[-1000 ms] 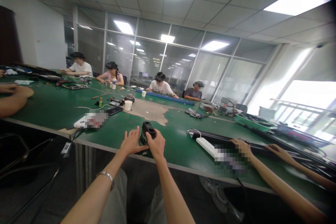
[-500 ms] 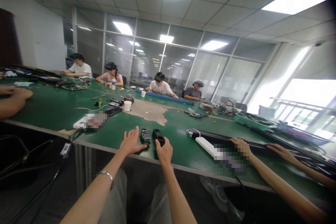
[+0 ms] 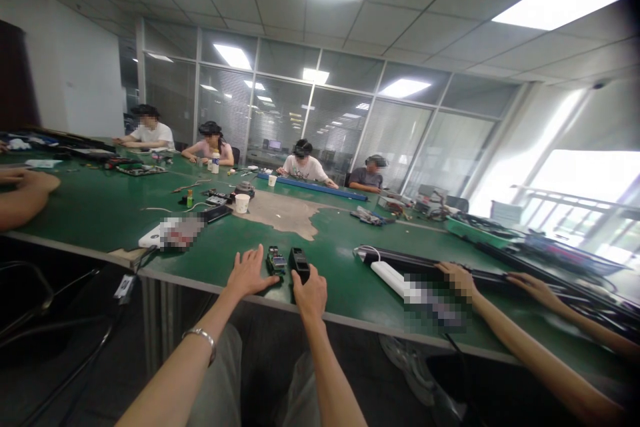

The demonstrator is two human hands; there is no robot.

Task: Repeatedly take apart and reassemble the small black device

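My left hand [image 3: 247, 272] lies at the table's near edge, fingers stretched out and apart. Its thumb reaches the lower end of a small open device with a bare circuit board [image 3: 276, 261]; whether the two touch I cannot tell. Just right of that device, a black oblong handheld casing [image 3: 299, 260] rests on the green tabletop [image 3: 340, 280]. My right hand [image 3: 311, 290] grips the near end of this casing, thumb on its left side and fingers on its right. The casing's near end is partly hidden by the hand.
To my right, a person's hands [image 3: 457, 280] rest on a long black part [image 3: 425, 264] beside a white power strip [image 3: 387, 278]. A paper cup [image 3: 242, 203] and bare brown patch [image 3: 283, 213] lie ahead. Another white object [image 3: 153, 235] sits left. Several people work across the table.
My right hand and the black casing have shifted slightly left, and the casing points more straight ahead. The left hand stays put beside the circuit-board device.
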